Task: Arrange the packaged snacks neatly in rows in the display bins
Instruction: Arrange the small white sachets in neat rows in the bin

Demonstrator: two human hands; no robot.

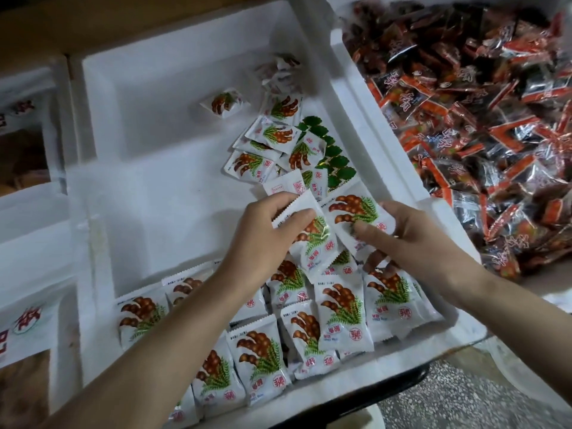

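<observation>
Head view: a white foam display bin [161,187] fills the middle. Along its near edge, white snack packets printed with brown pods and green fronds [340,314] lie in overlapping rows, face up, reaching from the near-right corner towards the near-left; the forearms hide part of them.

Above those rows, close to the bin's right wall, the left hand [266,239] has its fingers curled round one such packet [312,243], thumb pressed on top. A plain white packet edge also shows under that thumb, and whether it is a second packet cannot be told.

Just beside it, the right hand [411,243] pinches another packet of the same kind [353,212], thumb on its printed face and fingers curled beneath. The two held packets touch.

Further along the right wall, a loose cluster of the same packets [272,140] lies unsorted, partly over a strip of green plastic leaf trim [335,156]. A single packet [224,103] sits apart towards the far side.

Beyond the right wall is a heap of red-and-black wrapped snacks [479,119]. At the left edge stand bins with white window bags bearing red characters [28,323].
</observation>
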